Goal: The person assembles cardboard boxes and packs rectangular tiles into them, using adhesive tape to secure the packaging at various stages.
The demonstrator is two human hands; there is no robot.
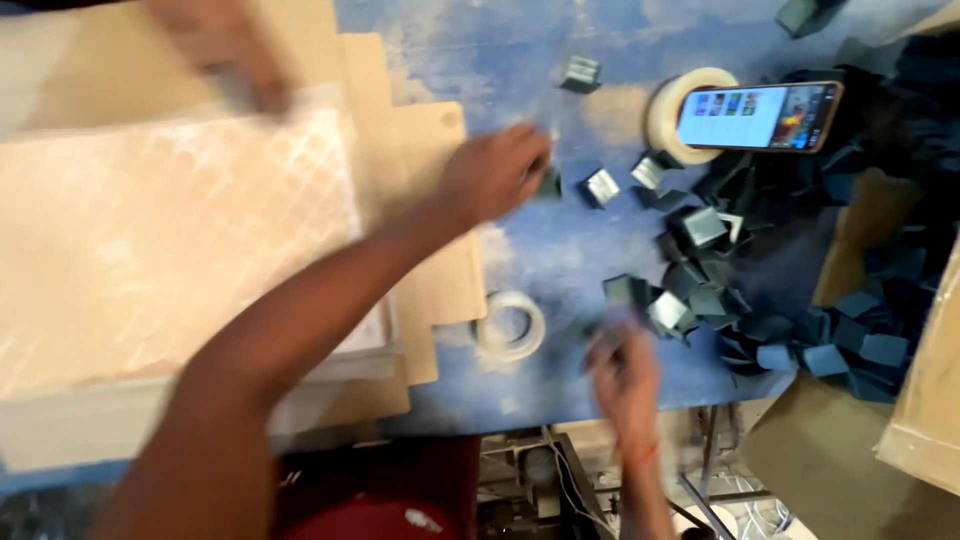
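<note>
Head view: left hand (492, 172) pinches one clip (548, 183) (right hand (622, 365) blurred, grip unclear); two tape rolls (510, 325)

Two rolls of clear white tape (510, 325) (668, 112), one lit smartphone (760, 116), and dozens of small folded grey cardboard boxes (705, 227), too many and too blurred to count.

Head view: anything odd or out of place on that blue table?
A phone with its screen lit lies propped across a tape roll, one end overhanging. The small dark folded boxes lie in a loose scatter across the blue table, not stacked.
</note>
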